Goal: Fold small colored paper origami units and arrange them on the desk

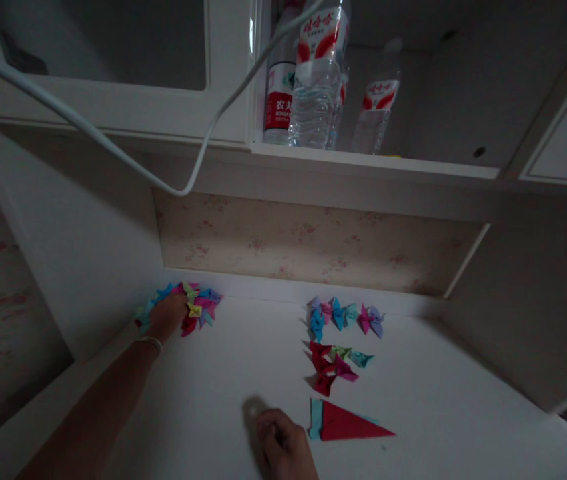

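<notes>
My left hand (167, 316) reaches far out to the back left corner of the white desk (213, 400) and rests on a heap of small folded paper pinwheels (198, 307) in pink, blue, green and yellow. Its fingers lie among the pieces and are hidden. My right hand (281, 441) sits near the front edge, fingers curled in a loose fist, just left of a red folded paper triangle (348, 424) with a blue strip at its side. Nothing shows inside the right hand.
Two rows of folded paper pieces lie at the middle right: blue and pink ones (343, 316) behind, red and green ones (333, 365) in front. A shelf above holds water bottles (318, 80). A white cable (113, 147) hangs across the upper left.
</notes>
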Motion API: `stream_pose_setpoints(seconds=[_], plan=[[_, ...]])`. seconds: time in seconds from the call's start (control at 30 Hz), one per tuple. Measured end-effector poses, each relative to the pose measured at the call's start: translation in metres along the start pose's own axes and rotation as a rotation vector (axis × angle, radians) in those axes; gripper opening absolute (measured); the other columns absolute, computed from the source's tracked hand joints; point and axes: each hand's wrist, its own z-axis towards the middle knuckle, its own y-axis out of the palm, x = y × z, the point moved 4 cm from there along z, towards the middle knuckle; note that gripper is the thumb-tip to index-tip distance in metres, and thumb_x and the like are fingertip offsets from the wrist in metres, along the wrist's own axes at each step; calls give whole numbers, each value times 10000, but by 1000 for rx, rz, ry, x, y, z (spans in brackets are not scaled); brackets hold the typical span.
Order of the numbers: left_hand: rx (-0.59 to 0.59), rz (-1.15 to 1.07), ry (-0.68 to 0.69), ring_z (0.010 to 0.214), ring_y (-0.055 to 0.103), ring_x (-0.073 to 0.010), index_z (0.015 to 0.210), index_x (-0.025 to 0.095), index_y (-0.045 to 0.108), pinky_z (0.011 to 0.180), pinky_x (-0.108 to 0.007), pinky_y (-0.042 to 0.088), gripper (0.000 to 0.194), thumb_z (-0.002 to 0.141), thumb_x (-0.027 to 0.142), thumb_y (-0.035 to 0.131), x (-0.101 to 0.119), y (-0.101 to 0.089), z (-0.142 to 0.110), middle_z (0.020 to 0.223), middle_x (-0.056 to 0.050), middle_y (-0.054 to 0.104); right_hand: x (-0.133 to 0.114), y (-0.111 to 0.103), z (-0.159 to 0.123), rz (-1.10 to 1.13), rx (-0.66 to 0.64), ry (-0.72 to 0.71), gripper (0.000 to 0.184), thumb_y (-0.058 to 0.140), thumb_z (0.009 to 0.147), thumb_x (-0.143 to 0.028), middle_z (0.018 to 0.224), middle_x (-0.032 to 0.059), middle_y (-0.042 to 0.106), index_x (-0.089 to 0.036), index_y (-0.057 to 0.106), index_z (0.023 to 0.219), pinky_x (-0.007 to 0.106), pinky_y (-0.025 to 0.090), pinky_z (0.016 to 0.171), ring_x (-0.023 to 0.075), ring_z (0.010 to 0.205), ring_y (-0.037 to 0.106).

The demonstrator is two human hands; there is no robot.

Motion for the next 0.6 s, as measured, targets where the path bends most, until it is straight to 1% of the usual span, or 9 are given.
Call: stream_pose_setpoints(seconds=[0.1, 0.17, 0.23, 0.33, 0.4, 0.47, 0.53, 0.6], plan=[[75, -3, -40, 887, 644, -318, 979, 93, 657, 738, -404, 473, 408, 899, 227, 280, 1, -10, -2, 995, -216, 658, -2, -2, 0, -2, -36, 5, 294, 590, 795, -453, 501, -52, 404, -162, 629, 778, 197, 221, 416, 89, 454, 334], [115, -15, -32, 901, 638, -313, 983, 91, 658, 758, -398, 468, 421, 903, 238, 271, 4, -19, -4, 1021, -213, 651, -4, -3, 0, -25, -24, -18, 296, 592, 797, -448, 511, -42, 430, -156, 642, 777, 196, 234, 423, 91, 468, 343], [148, -42, -11, 917, 631, -299, 983, 105, 661, 784, -381, 462, 433, 910, 274, 269, 7, -28, -9, 1044, -192, 651, -7, -3, -1, -32, -14, -34, 310, 595, 796, -458, 532, -26, 464, -155, 656, 772, 198, 248, 425, 97, 486, 360], [185, -105, 17, 944, 621, -270, 1000, 130, 659, 814, -343, 453, 447, 916, 337, 271, 14, -40, -22, 1070, -151, 658, -10, -2, -3, 14, -20, -13, 344, 600, 793, -494, 534, -25, 462, -155, 661, 776, 200, 233, 420, 95, 483, 348], [189, -159, 44, 958, 617, -242, 1000, 151, 661, 818, -301, 452, 422, 906, 353, 303, 22, -44, -35, 1072, -114, 671, -10, -1, -4, 76, -27, 10, 360, 616, 782, -515, 523, -38, 434, -159, 661, 801, 198, 208, 412, 86, 470, 316], [176, -215, 82, 935, 627, -211, 984, 170, 666, 790, -257, 455, 391, 893, 367, 341, 32, -45, -54, 1032, -73, 691, -10, 0, -4, 156, -23, 17, 369, 637, 769, -527, 524, -48, 414, -162, 657, 821, 192, 192, 402, 77, 461, 294], [150, -266, 116, 817, 650, -185, 968, 181, 668, 715, -234, 463, 393, 886, 403, 354, 46, -43, -78, 910, -41, 711, -10, -1, -5, 238, -15, 23, 371, 651, 767, -527, 548, -50, 423, -166, 648, 847, 181, 191, 393, 64, 451, 291], [84, -339, 148, 602, 629, -153, 927, 190, 669, 603, -224, 455, 404, 878, 449, 364, 61, -37, -108, 708, 0, 686, -10, -2, -5, 328, 3, 44, 391, 664, 760, -531, 606, -42, 472, -182, 636, 933, 172, 200, 378, 49, 426, 304]])
